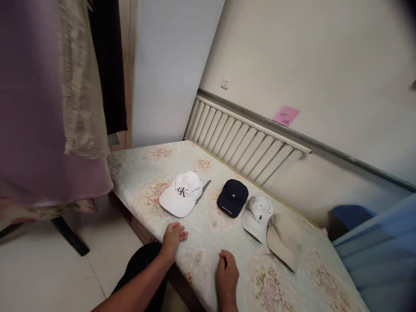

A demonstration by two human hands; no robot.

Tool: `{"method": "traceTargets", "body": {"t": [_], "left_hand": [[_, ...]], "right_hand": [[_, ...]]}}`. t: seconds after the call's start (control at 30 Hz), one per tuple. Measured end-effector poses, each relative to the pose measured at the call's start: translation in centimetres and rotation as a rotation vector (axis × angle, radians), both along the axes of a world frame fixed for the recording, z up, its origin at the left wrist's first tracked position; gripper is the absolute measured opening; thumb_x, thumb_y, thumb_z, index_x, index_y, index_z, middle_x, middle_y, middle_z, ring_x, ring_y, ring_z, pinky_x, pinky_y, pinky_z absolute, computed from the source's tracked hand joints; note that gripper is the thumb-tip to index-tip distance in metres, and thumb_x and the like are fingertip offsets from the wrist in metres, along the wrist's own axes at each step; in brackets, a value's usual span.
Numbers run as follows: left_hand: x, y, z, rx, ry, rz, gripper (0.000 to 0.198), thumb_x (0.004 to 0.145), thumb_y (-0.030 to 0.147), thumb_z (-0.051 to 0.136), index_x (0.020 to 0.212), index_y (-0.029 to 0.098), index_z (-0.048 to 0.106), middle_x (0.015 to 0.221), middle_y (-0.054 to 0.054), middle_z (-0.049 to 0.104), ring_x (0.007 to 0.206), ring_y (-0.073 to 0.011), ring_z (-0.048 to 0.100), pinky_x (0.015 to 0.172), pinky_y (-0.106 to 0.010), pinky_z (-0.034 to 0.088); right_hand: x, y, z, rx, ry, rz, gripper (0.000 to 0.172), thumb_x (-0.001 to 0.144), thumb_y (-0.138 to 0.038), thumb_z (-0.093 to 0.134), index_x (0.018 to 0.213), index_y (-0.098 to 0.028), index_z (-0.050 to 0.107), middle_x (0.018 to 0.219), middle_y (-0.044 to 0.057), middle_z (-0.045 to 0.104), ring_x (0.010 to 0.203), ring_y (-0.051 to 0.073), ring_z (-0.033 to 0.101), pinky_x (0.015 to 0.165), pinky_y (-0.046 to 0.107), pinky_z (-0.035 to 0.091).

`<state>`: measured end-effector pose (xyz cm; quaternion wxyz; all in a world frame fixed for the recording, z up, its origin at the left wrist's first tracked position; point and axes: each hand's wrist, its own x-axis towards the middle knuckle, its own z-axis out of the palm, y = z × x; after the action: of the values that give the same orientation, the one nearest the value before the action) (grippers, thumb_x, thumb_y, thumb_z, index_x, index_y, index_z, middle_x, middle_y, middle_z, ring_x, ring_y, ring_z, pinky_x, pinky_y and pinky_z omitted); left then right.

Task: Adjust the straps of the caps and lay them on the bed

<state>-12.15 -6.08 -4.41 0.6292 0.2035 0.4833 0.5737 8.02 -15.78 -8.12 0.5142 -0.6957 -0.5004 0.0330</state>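
Observation:
My left hand [174, 239] is at the bed's near edge, palm partly turned in, fingers loosely extended and holding nothing. Just beyond it lies a white baseball cap [182, 194] with black letters on the front, its brim towards me. My right hand [227, 273] rests low over the floral bed cover [130, 173], its fingers curled in and nothing visible in them. Farther off, a navy baseball cap [232, 197] lies apart from the white one. To its right are a pale cap [258, 216] with a small dark emblem and a beige cap [286, 240], side by side.
A white radiator [240, 138] runs along the wall behind the bed, with a pink note [286, 115] above it. Clothes [81, 86] hang at the left, beside a pale cabinet [169, 73]. Blue fabric [383, 242] is at the far right.

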Motion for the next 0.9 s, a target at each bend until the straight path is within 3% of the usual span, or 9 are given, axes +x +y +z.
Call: {"method": "traceTargets", "body": {"t": [0.13,0.3,0.53,0.9], "left_hand": [[-0.1,0.3,0.2,0.018,-0.033,0.027,0.017,0.082,0.012,0.054,0.097,0.015,0.045,0.085,-0.005,0.059,0.063,-0.0145,0.066,0.059,-0.03,0.055],[-0.4,1.3,0.4,0.01,-0.065,0.059,0.021,0.081,0.012,0.058,0.098,0.015,0.045,0.086,-0.004,0.059,0.063,-0.0152,0.067,0.058,-0.029,0.055],[-1.5,2.8,0.8,0.042,-0.153,0.043,0.005,0.085,0.015,0.055,0.085,0.013,0.051,0.075,-0.005,0.062,0.064,-0.0149,0.067,0.064,-0.028,0.055],[-0.9,3.7,0.6,0.048,-0.111,0.113,0.006,0.084,0.012,0.053,0.08,0.013,0.049,0.065,-0.004,0.061,0.057,-0.0142,0.065,0.06,-0.027,0.054]], "right_hand": [[2.5,-3.7,-1.1,-0.023,-0.07,-0.045,0.025,0.078,-0.029,0.046,0.084,-0.017,0.067,0.088,0.009,0.071,0.085,0.023,0.065,0.082,0.033,0.049],[5.5,-7.2,-2.6,0.0,-0.204,-0.124,0.027,0.077,-0.033,0.045,0.08,-0.018,0.067,0.082,0.008,0.072,0.077,0.024,0.067,0.072,0.032,0.052],[5.5,-7.2,-2.8,0.089,-0.385,-0.146,0.023,0.079,-0.031,0.045,0.076,-0.02,0.065,0.072,0.008,0.071,0.066,0.023,0.067,0.062,0.031,0.052],[4.8,-7.1,-2.6,0.16,-0.425,-0.14,0.022,0.083,-0.032,0.046,0.075,-0.02,0.063,0.071,0.009,0.07,0.066,0.023,0.066,0.064,0.031,0.051]]}}
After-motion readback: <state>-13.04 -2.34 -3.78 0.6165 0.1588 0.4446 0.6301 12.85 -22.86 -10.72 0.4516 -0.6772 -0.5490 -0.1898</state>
